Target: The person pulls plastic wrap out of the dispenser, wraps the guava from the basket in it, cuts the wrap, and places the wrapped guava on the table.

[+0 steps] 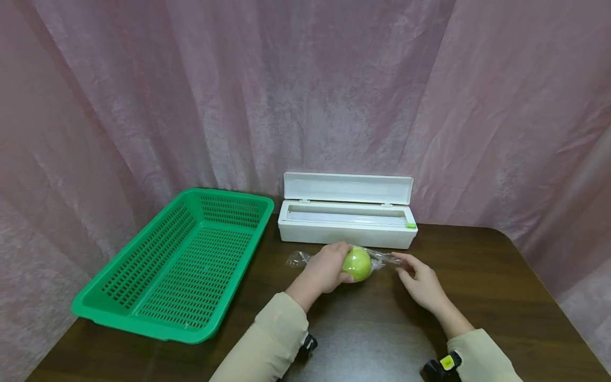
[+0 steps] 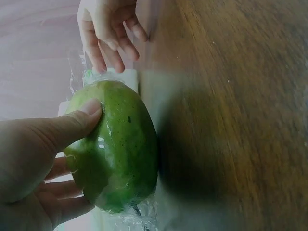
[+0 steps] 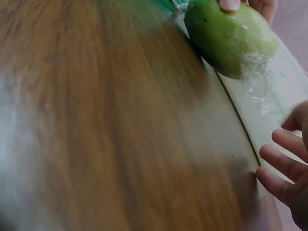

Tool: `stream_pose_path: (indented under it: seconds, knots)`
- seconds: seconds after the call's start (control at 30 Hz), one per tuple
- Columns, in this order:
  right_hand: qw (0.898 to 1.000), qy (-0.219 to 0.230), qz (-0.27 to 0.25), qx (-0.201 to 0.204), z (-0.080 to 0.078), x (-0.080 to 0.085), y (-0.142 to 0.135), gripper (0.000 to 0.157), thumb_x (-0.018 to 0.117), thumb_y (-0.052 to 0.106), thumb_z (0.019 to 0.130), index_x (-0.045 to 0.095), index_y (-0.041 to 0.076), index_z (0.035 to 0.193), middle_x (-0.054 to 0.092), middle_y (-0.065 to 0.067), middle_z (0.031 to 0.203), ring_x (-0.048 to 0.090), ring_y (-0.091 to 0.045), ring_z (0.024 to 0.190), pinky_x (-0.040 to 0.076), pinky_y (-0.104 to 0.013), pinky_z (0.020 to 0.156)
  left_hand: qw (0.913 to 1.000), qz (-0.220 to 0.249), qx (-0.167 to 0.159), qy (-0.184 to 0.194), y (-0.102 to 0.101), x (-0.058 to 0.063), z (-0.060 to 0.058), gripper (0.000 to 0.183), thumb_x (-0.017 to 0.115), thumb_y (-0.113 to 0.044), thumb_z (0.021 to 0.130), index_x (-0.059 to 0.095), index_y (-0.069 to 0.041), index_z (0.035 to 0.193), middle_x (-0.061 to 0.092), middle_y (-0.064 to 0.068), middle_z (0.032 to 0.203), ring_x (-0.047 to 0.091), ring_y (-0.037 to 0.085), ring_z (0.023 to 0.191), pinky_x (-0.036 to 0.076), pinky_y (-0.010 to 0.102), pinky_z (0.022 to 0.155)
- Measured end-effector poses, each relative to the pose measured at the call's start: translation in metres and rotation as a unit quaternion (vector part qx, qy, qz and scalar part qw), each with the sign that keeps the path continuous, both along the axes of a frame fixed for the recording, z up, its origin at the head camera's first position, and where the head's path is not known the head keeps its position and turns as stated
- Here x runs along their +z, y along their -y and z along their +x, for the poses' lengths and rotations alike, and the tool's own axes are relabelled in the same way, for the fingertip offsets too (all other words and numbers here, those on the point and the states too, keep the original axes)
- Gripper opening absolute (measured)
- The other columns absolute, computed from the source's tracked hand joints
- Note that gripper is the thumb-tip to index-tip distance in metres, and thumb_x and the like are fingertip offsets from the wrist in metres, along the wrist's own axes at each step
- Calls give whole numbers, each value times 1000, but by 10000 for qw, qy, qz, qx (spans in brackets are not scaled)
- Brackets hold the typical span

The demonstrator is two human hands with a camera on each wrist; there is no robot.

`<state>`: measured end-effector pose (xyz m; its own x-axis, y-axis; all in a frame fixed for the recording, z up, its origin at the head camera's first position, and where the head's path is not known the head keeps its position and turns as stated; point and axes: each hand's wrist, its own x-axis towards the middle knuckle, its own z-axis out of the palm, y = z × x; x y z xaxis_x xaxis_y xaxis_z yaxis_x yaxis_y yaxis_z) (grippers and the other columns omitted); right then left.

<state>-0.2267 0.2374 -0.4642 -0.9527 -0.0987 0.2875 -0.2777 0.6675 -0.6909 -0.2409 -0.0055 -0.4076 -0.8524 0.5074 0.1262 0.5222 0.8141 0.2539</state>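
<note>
My left hand (image 1: 325,268) grips a green mango (image 1: 357,264) wrapped in clear cling film, its thumb on top and fingers beneath in the left wrist view. Twisted, crumpled film (image 1: 299,259) sticks out past the left side of the fruit. Another loose film end (image 3: 260,96) trails from the right side toward my right hand (image 1: 420,281). That hand hovers near this end, fingers loosely bent and spread apart, with nothing visibly held in the right wrist view. Dark specks mark the mango's skin (image 2: 120,139).
Behind the hands stands a long white cling film box (image 1: 346,233), its lid (image 1: 348,188) raised and a roll inside. A green slotted basket (image 1: 191,276) sits on the left of the dark wooden table (image 1: 372,329). Pink curtains (image 1: 305,106) hang behind.
</note>
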Motion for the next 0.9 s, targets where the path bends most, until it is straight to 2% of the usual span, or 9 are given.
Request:
stream_pose_path:
  seconds: [0.13, 0.27, 0.37, 0.43, 0.63, 0.8, 0.9]
  knots:
    - [9994, 142, 10, 326, -3, -2, 5, 52, 67, 14, 88, 48, 7, 135, 63, -18, 119, 62, -32, 103, 53, -31, 76, 10000, 11, -4, 59, 1, 0, -1, 65, 74, -37, 80, 48, -11, 133, 56, 5, 130, 55, 21, 116, 48, 34, 95]
    - [9979, 311, 170, 548, -7, -2, 12, 66, 72, 26, 84, 43, 10, 141, 57, -20, 129, 57, -36, 114, 50, -47, 88, 9998, 8, 28, 199, 1, 2, 0, 65, 73, -37, 81, 47, -12, 135, 53, 5, 134, 53, 21, 119, 47, 35, 98]
    - [9969, 226, 328, 674, -12, -1, 17, 66, 73, 23, 83, 44, 6, 139, 53, -23, 133, 51, -40, 121, 43, -55, 96, 9996, 1, 71, 273, 1, 2, 0, 66, 72, -38, 81, 46, -13, 136, 52, 5, 135, 53, 21, 120, 46, 35, 98]
    - [9970, 131, 350, 679, -15, -1, 19, 58, 73, 19, 82, 50, 3, 134, 51, -24, 134, 48, -42, 123, 41, -57, 98, 9996, 21, 76, 286, 1, 2, -1, 66, 73, -38, 81, 47, -13, 136, 52, 5, 136, 52, 21, 121, 46, 35, 99]
    - [9979, 38, 450, 456, -19, -2, 22, 29, 70, 16, 85, 66, 4, 111, 61, -17, 124, 55, -36, 117, 45, -52, 96, 9996, 15, 55, 275, 1, 4, -2, 66, 74, -38, 80, 47, -13, 136, 52, 5, 136, 52, 21, 121, 45, 35, 101]
    - [9994, 45, 264, 234, -18, -2, 27, 12, 66, 16, 89, 69, 7, 97, 70, -7, 98, 63, -23, 94, 50, -38, 83, 9994, 47, 96, 340, 1, 6, -2, 66, 74, -37, 79, 48, -12, 135, 53, 6, 135, 53, 22, 120, 44, 35, 101]
    - [9994, 237, -146, 207, -15, 1, 30, 10, 64, 13, 90, 68, 4, 92, 71, -8, 86, 64, -16, 81, 50, -27, 71, 9992, 69, 98, 372, 1, 6, -2, 66, 75, -36, 79, 48, -12, 134, 53, 7, 134, 53, 22, 120, 45, 35, 100]
